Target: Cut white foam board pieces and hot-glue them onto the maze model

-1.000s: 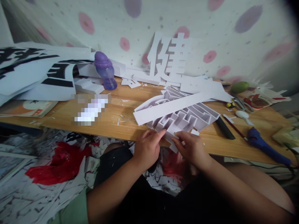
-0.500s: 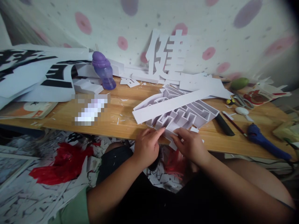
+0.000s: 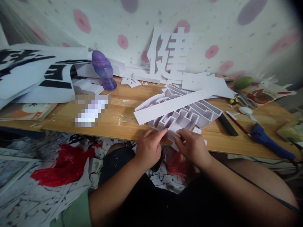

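Observation:
A white paper construction [image 3: 187, 113] made of upright strips lies on the wooden table [image 3: 106, 126] near its front edge, with a long flat white strip [image 3: 170, 105] lying across it. My left hand [image 3: 150, 148] pinches the near corner of the construction, fingers closed on the paper. My right hand [image 3: 193, 146] grips the same corner from the right, fingers pressed on the white paper edge.
A purple bottle [image 3: 104, 71] stands at the back left beside printed sheets [image 3: 35, 74]. A cut-out white character [image 3: 169, 53] leans on the wall. A blue glue gun [image 3: 270, 143], black ruler [image 3: 227, 124], scissors [image 3: 243, 101] and a green object [image 3: 242, 82] lie right. Paper scraps and red plastic [image 3: 63, 164] cover the floor.
Both hands stay pinched on the near corner of the paper construction; they shifted only slightly. The view drifted a little.

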Available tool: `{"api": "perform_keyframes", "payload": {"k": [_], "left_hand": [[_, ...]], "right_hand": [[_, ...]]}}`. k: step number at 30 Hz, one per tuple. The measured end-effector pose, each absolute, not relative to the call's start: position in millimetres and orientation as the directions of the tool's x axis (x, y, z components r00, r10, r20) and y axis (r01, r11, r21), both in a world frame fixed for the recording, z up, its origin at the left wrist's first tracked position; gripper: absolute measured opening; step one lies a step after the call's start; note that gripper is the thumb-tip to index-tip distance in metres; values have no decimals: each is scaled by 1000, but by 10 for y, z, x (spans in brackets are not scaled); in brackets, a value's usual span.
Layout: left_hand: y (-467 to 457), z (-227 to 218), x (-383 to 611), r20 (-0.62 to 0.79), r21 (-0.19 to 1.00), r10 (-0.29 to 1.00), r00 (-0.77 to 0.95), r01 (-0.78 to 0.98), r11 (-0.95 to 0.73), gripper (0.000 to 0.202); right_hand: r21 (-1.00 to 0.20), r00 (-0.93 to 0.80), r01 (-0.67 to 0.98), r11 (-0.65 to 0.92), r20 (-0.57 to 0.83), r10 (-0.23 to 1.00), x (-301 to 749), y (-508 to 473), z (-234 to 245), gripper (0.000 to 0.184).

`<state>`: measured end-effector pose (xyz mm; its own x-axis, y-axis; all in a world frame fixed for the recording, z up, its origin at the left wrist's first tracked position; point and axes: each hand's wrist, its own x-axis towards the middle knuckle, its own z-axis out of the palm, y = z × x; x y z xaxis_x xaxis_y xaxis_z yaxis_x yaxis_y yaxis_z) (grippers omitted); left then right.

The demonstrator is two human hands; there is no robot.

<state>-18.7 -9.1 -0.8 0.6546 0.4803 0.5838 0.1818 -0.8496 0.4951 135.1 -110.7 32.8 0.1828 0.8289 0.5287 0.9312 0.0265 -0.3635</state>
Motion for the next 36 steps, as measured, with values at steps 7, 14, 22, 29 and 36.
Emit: {"api": "perform_keyframes", "payload": {"k": [7,14,22,29,36], "left_hand": [[-80,12,-194,596,479,462,657,170,-861,57],[-90,13,-188,593,480,460,661,168,-861,57],[-92,25,-188,582,471,465,667,189,-862,56],[-92,22,-192,596,467,461,657,184,-865,56],[-86,19,-192,592,460,456,664,186,-868,57]], "right_hand": [[-370,179,929,36,532,828,1365,-1105,348,22],[-373,173,927,43,528,832,1370,-1111,358,20],[-352,141,934,66,530,836,1387,-1098,340,21],[-327,111,941,83,533,839,1400,-1119,326,23],[-330,116,941,73,519,847,1400,-1099,321,22]]}}
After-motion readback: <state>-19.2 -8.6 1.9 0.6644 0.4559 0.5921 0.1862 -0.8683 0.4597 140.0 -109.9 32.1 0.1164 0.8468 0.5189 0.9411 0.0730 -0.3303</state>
